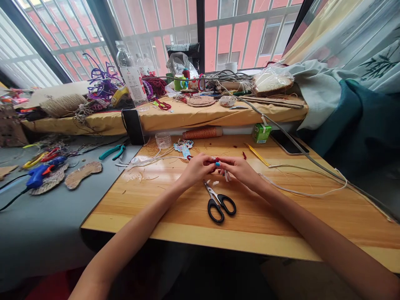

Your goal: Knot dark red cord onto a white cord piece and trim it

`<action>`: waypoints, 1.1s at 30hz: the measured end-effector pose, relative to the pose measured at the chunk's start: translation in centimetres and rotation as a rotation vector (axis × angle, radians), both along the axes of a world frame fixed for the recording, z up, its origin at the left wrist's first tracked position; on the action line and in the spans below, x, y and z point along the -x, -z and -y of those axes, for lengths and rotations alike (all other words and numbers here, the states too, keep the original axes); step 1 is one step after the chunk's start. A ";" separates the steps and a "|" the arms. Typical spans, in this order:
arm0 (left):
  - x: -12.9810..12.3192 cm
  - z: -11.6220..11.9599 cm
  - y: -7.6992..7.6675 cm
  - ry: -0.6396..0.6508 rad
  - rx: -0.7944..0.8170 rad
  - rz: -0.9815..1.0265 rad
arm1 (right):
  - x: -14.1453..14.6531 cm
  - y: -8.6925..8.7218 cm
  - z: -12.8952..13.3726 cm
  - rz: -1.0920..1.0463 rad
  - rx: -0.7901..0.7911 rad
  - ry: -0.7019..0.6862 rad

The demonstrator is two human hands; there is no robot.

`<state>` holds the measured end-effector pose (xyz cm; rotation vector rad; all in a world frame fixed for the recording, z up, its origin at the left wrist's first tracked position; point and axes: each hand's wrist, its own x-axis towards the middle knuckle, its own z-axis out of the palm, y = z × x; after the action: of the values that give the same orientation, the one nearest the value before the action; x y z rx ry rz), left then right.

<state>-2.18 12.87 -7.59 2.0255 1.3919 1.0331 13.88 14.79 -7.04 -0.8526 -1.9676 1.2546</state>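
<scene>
Both hands meet over the middle of the wooden table [140,208]. My left hand [200,167] is closed on a small dark red yarn piece [216,160]. From the right, my right hand [238,168] pinches the same piece, and a bit of turquoise [218,165] shows between the fingertips. A short white strip [227,176] hangs below the right fingers. Black-handled scissors [218,203] lie just below the hands, tips pointing up toward them. Behind my left hand lies a colourful patterned cutout [184,146]. The fingers hide much of the held piece.
A clear round container [163,141], an orange thread spool [202,133], a green box [261,133] and a phone [289,142] stand or lie behind. Yellow tweezers [257,154] and a white cord [300,193] lie right. Teal pliers [112,152] and a blue glue gun [39,175] lie left.
</scene>
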 end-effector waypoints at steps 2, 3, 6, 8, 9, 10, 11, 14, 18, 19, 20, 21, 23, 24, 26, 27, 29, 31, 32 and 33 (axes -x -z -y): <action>-0.1 0.1 -0.1 0.011 -0.032 -0.039 | 0.1 0.1 0.0 -0.028 0.011 0.065; -0.1 0.1 -0.1 0.021 -0.043 -0.047 | 0.1 0.2 0.1 -0.035 0.004 0.089; -0.1 0.0 0.0 0.052 -0.041 -0.020 | 0.0 0.2 0.1 -0.076 -0.005 0.135; 0.0 -0.2 0.0 0.070 -0.022 0.018 | 0.0 0.0 0.1 -0.120 0.016 0.146; 0.1 -0.2 0.0 0.078 -0.012 0.037 | 0.0 0.0 0.1 -0.140 0.031 0.149; 0.1 -0.2 0.0 0.079 0.000 0.057 | 0.0 0.0 0.1 -0.156 0.045 0.152; 0.2 -0.3 0.0 0.074 0.016 0.077 | 0.0 0.1 0.0 -0.165 0.052 0.163; 0.2 -0.4 0.0 0.037 0.108 0.170 | -0.1 0.6 -0.3 -0.169 0.041 0.260; 0.3 -0.4 -0.3 0.003 0.281 0.408 | -0.1 0.8 -0.4 -0.186 0.034 0.295; 0.3 -0.3 -0.5 0.003 0.318 0.471 | -0.1 0.7 -0.4 -0.194 0.038 0.279; 0.3 -0.3 -0.6 0.010 0.352 0.528 | -0.1 0.6 -0.2 -0.199 0.044 0.260; 0.3 -0.3 -0.6 0.027 0.385 0.574 | 0.0 0.4 -0.1 -0.203 0.050 0.240; 0.4 -0.3 -0.6 0.076 0.447 0.644 | 0.0 0.2 0.2 -0.204 0.071 0.198; 0.4 -0.3 -0.5 0.098 0.473 0.671 | 0.1 0.1 0.3 -0.205 0.082 0.180; 0.4 -0.3 -0.2 0.122 0.512 0.719 | 0.1 0.2 0.3 -0.206 0.093 0.174; 0.4 -0.3 -0.1 0.128 0.527 0.741 | 0.0 0.3 0.2 -0.204 0.091 0.185; 0.3 -0.4 0.1 0.142 0.557 0.768 | 0.0 0.6 0.0 -0.194 0.071 0.213; 0.3 -0.3 0.1 0.161 0.593 0.781 | 0.0 0.8 -0.1 -0.183 0.037 0.236; 0.2 -0.3 0.1 0.173 0.614 0.784 | 0.0 0.9 -0.1 -0.180 0.023 0.231; 0.2 -0.2 0.1 0.182 0.635 0.785 | 0.1 0.9 -0.1 -0.181 0.013 0.217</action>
<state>-2.40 13.10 -7.65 1.0764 0.9162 0.9777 13.82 14.88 -7.92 -0.8995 -1.6787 1.1752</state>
